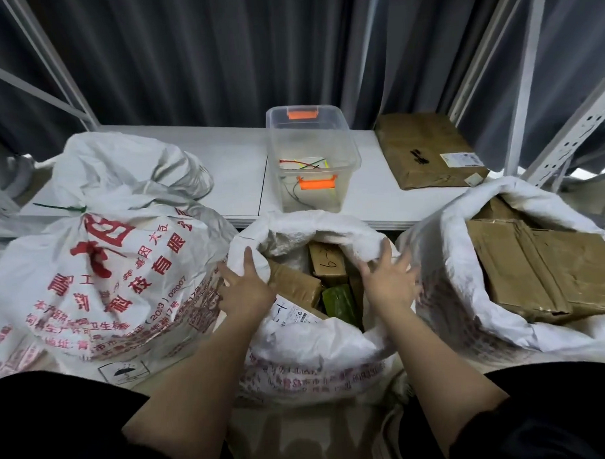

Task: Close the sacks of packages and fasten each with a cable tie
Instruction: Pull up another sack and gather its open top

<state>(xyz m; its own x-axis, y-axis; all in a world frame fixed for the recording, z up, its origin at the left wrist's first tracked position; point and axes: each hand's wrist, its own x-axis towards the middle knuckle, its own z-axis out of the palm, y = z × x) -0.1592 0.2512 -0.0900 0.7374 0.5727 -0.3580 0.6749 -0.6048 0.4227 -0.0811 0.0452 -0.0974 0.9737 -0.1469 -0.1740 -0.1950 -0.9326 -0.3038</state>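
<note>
The middle white woven sack (315, 349) stands open in front of me, with brown packages (296, 284) and a green one (338, 300) inside. My left hand (243, 289) grips its left rim, thumb over the fabric and fingers behind it. My right hand (388, 277) touches the right rim with spread, straight fingers. The left sack (124, 270), printed in red, is closed and bound with a green cable tie (70, 208). The right sack (442, 258) gapes open over cardboard packages (542, 272). Coloured cable ties (305, 164) lie in a clear bin (346, 148).
The bin with orange clips stands on a white table (223, 170) behind the sacks. A flat brown parcel (428, 149) lies on the table at the right. White metal rack uprights (565, 134) and a dark curtain close off the back.
</note>
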